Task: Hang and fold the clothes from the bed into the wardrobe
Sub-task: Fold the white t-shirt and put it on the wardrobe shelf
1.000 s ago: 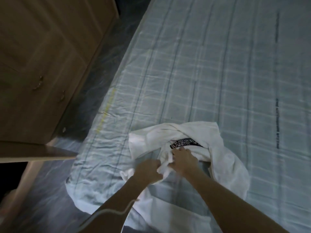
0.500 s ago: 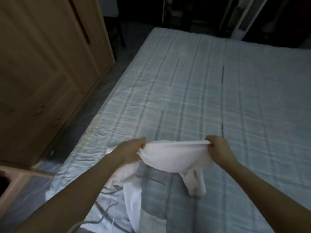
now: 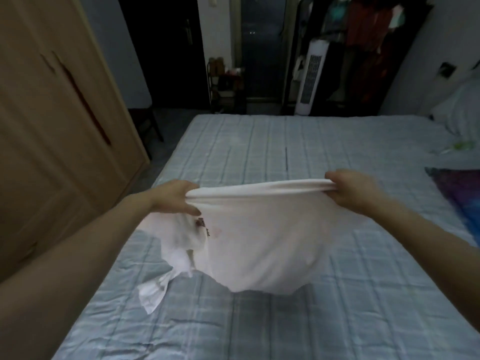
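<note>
A white T-shirt (image 3: 259, 242) hangs stretched between my two hands above the bed (image 3: 337, 320), billowing below its top edge. My left hand (image 3: 176, 197) grips the shirt's left end and my right hand (image 3: 350, 187) grips its right end. A sleeve dangles at the lower left, close to the checked sheet. A small dark print shows near my left hand. The wooden wardrobe (image 3: 59, 141) stands to the left of the bed with its doors closed.
A purple and blue garment (image 3: 462, 196) lies at the bed's right edge. A pillow (image 3: 459, 110) sits at the far right. Beyond the bed stand a white tower fan (image 3: 310, 79), a small rack and hanging clothes (image 3: 368, 27).
My hands have spread apart and lifted, stretching the crumpled shirt out and raising it off the bed. The view has tilted up, showing the far side of the room.
</note>
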### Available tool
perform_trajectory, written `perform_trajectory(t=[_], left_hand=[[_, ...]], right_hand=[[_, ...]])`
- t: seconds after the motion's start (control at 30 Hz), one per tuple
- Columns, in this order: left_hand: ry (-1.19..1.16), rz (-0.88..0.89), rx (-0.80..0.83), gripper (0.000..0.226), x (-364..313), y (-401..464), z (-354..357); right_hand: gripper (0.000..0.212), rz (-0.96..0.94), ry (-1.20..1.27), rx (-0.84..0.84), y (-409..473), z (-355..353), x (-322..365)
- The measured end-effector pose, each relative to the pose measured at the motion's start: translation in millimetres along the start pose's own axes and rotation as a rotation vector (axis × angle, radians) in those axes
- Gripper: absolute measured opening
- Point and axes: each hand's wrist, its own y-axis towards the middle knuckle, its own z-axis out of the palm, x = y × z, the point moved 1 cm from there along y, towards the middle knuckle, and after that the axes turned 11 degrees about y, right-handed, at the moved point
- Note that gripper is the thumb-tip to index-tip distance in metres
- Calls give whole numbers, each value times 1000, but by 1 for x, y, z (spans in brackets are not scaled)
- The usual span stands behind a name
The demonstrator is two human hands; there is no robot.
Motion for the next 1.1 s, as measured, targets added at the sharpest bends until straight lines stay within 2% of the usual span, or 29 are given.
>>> perform_trajectory(t=[0.1,0.17,0.23,0.4,0.5,0.57,0.6,0.7,0.77,0.87,0.93,1.0,1.03,1.07,1.1], left_hand=[[-16,16,35,19,-9,9,-36],[60,32,101,14,-8,14,-48],[119,50,104,18,-2,17,-50],[313,-9,-13,26,14,18,-31],[475,-125,-207,25,10,14,-31],[432,-144,-274,26,9,12,-35],[379,-134,-241,27,11,11,-34],[274,-58,18,19,21,10,-20],[244,-44,166,25,25,8,1],[210,-99,376,32,33,4,37],[82,-212,576,31,41,0,61],[-10,-267,797,37,47,-5,84],[1,-255,857,41,51,-5,93],[8,-240,886,43,56,-5,99],[5,-225,898,41,61,-2,104]], right_hand=[[12,74,-6,-165,7,-26,-23],[10,115,-43,-203,8,-36,-34],[10,132,-78,-220,7,-41,-43],[10,128,-187,-230,1,-40,-57],[11,160,-235,-231,0,-37,-62],[13,218,-195,-212,-1,-35,-68],[17,256,-157,-179,-1,-32,-73],[36,412,14,-41,-10,-15,-81],[40,463,74,155,-19,3,-79],[52,523,146,713,-43,37,-75],[65,622,197,1067,-62,59,-77],[66,727,296,1357,-74,82,-83],[62,759,286,1410,-75,91,-85],[57,772,238,1352,-73,99,-86],[50,749,196,1200,-67,109,-88]])
